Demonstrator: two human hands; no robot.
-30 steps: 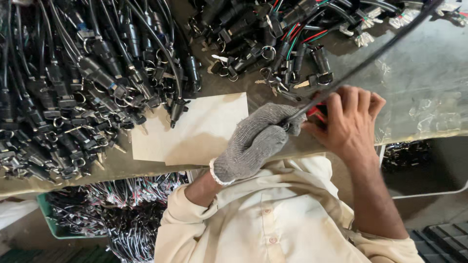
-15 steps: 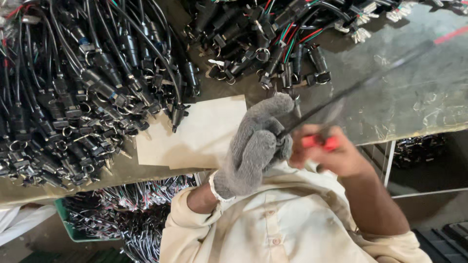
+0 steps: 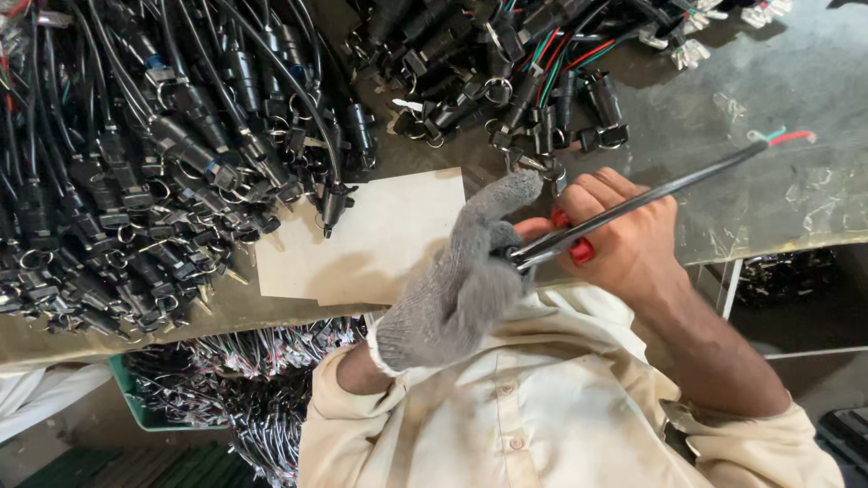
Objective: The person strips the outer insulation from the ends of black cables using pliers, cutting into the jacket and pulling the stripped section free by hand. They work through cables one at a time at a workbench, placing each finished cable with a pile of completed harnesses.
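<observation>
My left hand (image 3: 466, 271) wears a grey knit glove and grips the near end of a black sheathed cable (image 3: 669, 188). The cable runs up and to the right, over the table edge, and ends in short red and green wire tips (image 3: 785, 137). My bare right hand (image 3: 624, 239) is closed around a red-handled tool (image 3: 581, 251), pressed against the cable right beside the glove. Only bits of the red handles show between the fingers; the tool's jaws are hidden.
A big heap of black cable assemblies with connectors (image 3: 136, 172) covers the table's left. A second heap (image 3: 515, 81) lies at the top middle. A pale card sheet (image 3: 380, 239) lies by the front edge. Under the table stands a green crate of wires (image 3: 208, 389).
Both hands have moved up over the table edge and apart from the chest. The cable has swung lower, so its red and green tips now show at the right.
</observation>
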